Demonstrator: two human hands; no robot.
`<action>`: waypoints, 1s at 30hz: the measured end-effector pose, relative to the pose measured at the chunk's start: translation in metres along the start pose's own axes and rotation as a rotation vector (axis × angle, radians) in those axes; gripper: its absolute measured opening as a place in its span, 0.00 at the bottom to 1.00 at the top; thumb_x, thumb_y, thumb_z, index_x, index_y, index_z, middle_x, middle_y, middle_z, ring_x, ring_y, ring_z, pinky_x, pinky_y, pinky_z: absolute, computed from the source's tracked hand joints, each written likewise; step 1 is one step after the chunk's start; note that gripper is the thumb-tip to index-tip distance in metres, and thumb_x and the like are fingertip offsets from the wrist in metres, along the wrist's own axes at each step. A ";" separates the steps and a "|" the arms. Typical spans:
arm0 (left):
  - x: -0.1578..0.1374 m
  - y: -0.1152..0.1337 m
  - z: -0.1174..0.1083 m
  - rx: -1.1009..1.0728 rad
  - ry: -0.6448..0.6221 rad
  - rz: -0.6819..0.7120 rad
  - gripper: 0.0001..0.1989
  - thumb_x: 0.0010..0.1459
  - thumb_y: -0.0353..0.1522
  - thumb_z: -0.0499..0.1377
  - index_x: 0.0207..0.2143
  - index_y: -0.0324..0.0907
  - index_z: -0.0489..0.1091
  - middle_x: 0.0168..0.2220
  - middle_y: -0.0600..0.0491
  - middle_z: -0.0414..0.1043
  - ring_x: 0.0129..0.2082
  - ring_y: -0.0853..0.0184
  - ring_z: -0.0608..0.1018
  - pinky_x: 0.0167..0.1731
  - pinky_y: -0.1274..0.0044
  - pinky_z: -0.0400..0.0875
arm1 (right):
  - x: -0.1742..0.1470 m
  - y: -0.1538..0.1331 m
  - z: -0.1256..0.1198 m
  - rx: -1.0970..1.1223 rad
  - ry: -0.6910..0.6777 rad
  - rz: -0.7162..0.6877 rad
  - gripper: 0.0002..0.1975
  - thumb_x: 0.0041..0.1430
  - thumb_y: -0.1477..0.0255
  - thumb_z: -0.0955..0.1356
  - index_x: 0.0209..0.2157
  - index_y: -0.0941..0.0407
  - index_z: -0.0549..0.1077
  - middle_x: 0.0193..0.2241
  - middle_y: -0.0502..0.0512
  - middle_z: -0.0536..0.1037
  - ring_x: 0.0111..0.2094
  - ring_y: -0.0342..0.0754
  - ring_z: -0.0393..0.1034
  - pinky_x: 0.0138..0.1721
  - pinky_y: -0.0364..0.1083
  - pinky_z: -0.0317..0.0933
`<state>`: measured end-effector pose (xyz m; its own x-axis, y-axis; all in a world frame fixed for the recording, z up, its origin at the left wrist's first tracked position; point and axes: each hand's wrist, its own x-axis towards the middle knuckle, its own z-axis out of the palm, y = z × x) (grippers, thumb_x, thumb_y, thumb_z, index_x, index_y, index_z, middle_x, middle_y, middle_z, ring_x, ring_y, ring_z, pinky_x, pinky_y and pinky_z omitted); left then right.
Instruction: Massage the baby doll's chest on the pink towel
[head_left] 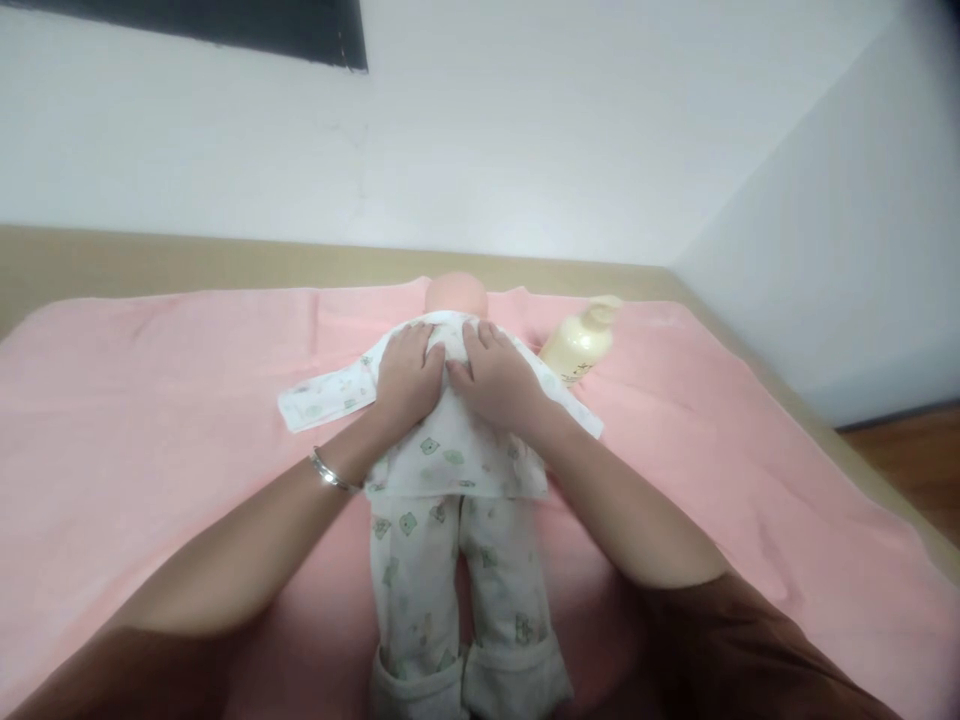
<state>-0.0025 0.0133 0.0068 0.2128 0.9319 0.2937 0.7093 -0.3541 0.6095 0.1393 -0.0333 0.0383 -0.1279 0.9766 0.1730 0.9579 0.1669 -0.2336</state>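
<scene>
A baby doll (456, 292) lies stretched out with its smooth head at the far end. It wears a white long-sleeved top (450, 465) and matching trousers (420, 570), both printed with small green figures, with the trouser cuffs rolled up. My left hand (411, 370) rests flat on the left side of the top's upper part, fingers pointing away from me. On the right side my right hand (495, 375) lies the same way, its thumb close to the left one. Neither hand grips anything. Both sleeves spread outward beyond my hands.
A pale yellow pump bottle (581, 345) lies tilted beside the doll's right sleeve. Beneath everything is a pink blanket (187, 400) on a tan surface (150, 255). White walls (525, 130) rise behind and at the right.
</scene>
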 end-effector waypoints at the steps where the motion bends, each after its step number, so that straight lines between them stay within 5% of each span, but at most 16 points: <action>1: 0.000 0.000 0.000 -0.001 0.002 0.002 0.26 0.65 0.37 0.43 0.58 0.37 0.69 0.63 0.44 0.68 0.65 0.55 0.67 0.69 0.58 0.57 | 0.004 0.003 0.002 0.022 0.002 0.020 0.33 0.70 0.63 0.57 0.68 0.70 0.55 0.68 0.75 0.58 0.70 0.64 0.51 0.70 0.60 0.48; 8: 0.001 0.000 0.000 0.053 0.005 0.031 0.26 0.65 0.36 0.43 0.59 0.35 0.68 0.62 0.42 0.69 0.64 0.55 0.68 0.69 0.59 0.57 | 0.012 0.010 0.008 0.049 0.006 0.030 0.34 0.69 0.61 0.58 0.68 0.71 0.54 0.68 0.74 0.58 0.70 0.65 0.51 0.70 0.60 0.47; 14: -0.008 0.011 -0.010 0.202 -0.135 0.187 0.29 0.66 0.30 0.39 0.63 0.25 0.62 0.66 0.35 0.62 0.68 0.51 0.63 0.69 0.57 0.54 | 0.015 0.016 0.002 0.051 -0.049 -0.007 0.36 0.69 0.60 0.59 0.68 0.72 0.52 0.68 0.75 0.57 0.70 0.65 0.51 0.70 0.58 0.47; 19: -0.012 0.017 -0.011 0.160 -0.143 0.179 0.28 0.65 0.29 0.40 0.64 0.29 0.59 0.68 0.38 0.59 0.70 0.54 0.60 0.70 0.57 0.53 | 0.010 0.011 0.000 -0.009 -0.018 -0.032 0.33 0.70 0.64 0.58 0.67 0.72 0.56 0.66 0.75 0.62 0.67 0.65 0.56 0.68 0.59 0.51; 23: 0.002 0.011 -0.015 0.121 -0.184 0.155 0.21 0.64 0.30 0.40 0.49 0.34 0.68 0.57 0.38 0.70 0.59 0.53 0.70 0.66 0.56 0.59 | -0.009 -0.012 -0.004 -0.174 0.031 -0.057 0.29 0.71 0.67 0.56 0.65 0.73 0.59 0.62 0.79 0.66 0.64 0.68 0.62 0.65 0.60 0.55; 26: 0.010 0.007 -0.019 0.086 -0.189 0.122 0.13 0.64 0.31 0.42 0.37 0.42 0.65 0.43 0.44 0.73 0.45 0.56 0.74 0.57 0.58 0.69 | -0.022 -0.026 -0.006 -0.272 0.043 -0.105 0.29 0.71 0.69 0.56 0.65 0.74 0.59 0.63 0.82 0.64 0.65 0.69 0.60 0.65 0.60 0.54; 30: 0.010 0.003 -0.016 0.163 -0.155 0.144 0.15 0.65 0.32 0.40 0.40 0.40 0.65 0.46 0.42 0.73 0.49 0.54 0.73 0.59 0.57 0.67 | -0.023 -0.024 -0.007 -0.247 0.028 -0.131 0.28 0.71 0.70 0.56 0.65 0.73 0.61 0.63 0.79 0.65 0.66 0.66 0.60 0.66 0.58 0.56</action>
<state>-0.0089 0.0198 0.0236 0.4103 0.8784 0.2450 0.7608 -0.4779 0.4391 0.1205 -0.0605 0.0465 -0.2512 0.9440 0.2140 0.9676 0.2503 0.0319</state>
